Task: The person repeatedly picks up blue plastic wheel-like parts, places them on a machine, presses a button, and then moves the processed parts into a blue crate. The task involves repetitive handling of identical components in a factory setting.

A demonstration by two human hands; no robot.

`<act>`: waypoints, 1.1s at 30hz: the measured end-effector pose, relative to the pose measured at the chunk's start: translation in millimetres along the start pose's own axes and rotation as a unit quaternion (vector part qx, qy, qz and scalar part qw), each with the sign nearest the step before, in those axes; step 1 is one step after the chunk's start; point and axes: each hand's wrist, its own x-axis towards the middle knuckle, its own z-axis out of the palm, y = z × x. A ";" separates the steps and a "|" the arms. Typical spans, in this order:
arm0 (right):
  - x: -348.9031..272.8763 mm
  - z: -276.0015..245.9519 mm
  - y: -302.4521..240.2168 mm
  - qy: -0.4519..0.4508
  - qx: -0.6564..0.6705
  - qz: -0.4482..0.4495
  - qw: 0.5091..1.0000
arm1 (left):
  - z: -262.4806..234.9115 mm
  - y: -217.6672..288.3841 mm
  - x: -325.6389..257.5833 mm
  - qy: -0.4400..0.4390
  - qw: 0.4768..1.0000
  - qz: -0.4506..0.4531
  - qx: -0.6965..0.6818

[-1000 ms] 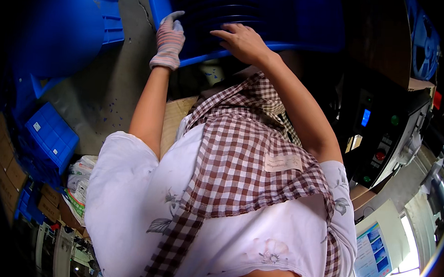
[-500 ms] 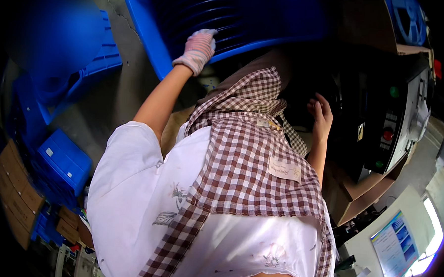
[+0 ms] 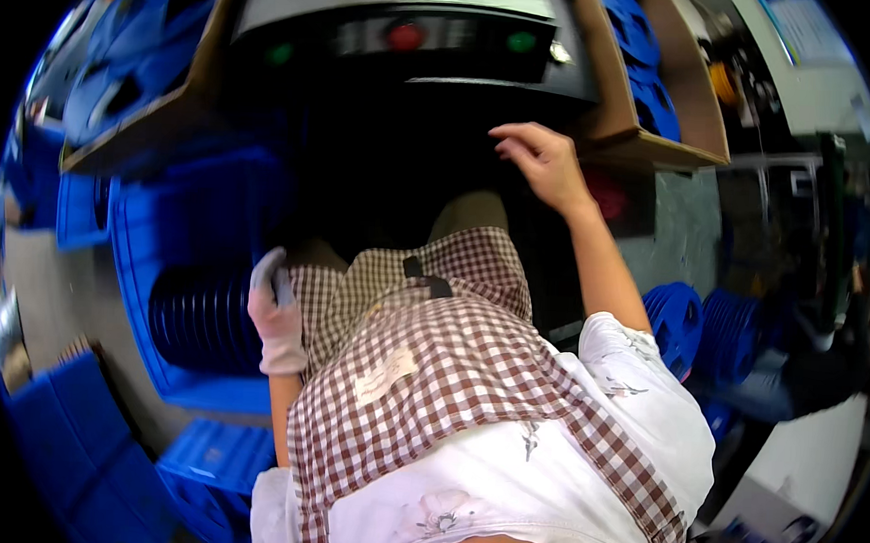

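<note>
My left hand [image 3: 277, 321], in a pale pink and grey glove, is by my left thigh at the side of a blue bin [image 3: 130, 258]. Its fingers point up and look parted, with nothing seen in them. A row of dark round reels [image 3: 205, 315] stands in that bin, just left of the glove. My bare right hand [image 3: 548, 168] hovers in front of a black machine [image 3: 469, 40], fingers slightly bent and apart, holding nothing visible. Red and green buttons sit on the machine's front; the space beneath it is too dark to read.
Cardboard boxes with blue reels flank the machine, one at the left [image 3: 195, 91] and one at the right [image 3: 693, 137]. More blue reels [image 3: 673, 326] stand beyond my right elbow. Blue crates [image 3: 218, 451] are at the lower left, a white surface [image 3: 805, 462] at the lower right.
The view has swung right to face the machine. My left hand has come away from the reels in the bin toward my thigh. My right hand has risen from beside my lap.
</note>
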 end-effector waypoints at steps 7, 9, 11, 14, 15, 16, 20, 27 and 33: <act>51.7 -214.9 121.1 0.349 -0.013 -0.002 0.937 | 10.3 20.5 40.3 -0.078 0.996 0.008 0.031; 92.2 -250.6 162.5 0.331 -0.136 0.036 0.933 | 7.2 33.2 54.4 -0.084 0.993 0.042 0.065; 146.2 -263.0 201.1 0.267 -0.262 0.062 0.925 | 11.7 49.4 60.2 -0.071 0.993 0.051 0.078; 205.5 -245.1 259.9 0.177 -0.350 0.091 0.916 | 11.3 71.0 83.9 -0.072 0.989 0.068 0.105; 223.8 -238.7 283.3 0.118 -0.367 0.104 0.917 | 10.6 81.3 90.3 -0.059 0.993 0.047 0.090; 231.9 -228.4 285.5 0.073 -0.379 0.135 0.912 | 7.2 92.2 101.1 -0.069 0.989 0.062 0.115; 241.9 -194.9 232.3 -0.034 -0.378 0.259 0.888 | -15.6 109.4 128.2 -0.051 0.974 0.148 0.164; 125.2 -342.4 314.8 -0.055 -0.143 0.601 0.785 | -62.1 97.8 233.1 -0.022 0.916 0.288 0.279; 131.6 -264.4 281.0 -0.022 -0.237 0.597 0.766 | -94.8 13.5 367.9 0.006 0.937 0.038 0.348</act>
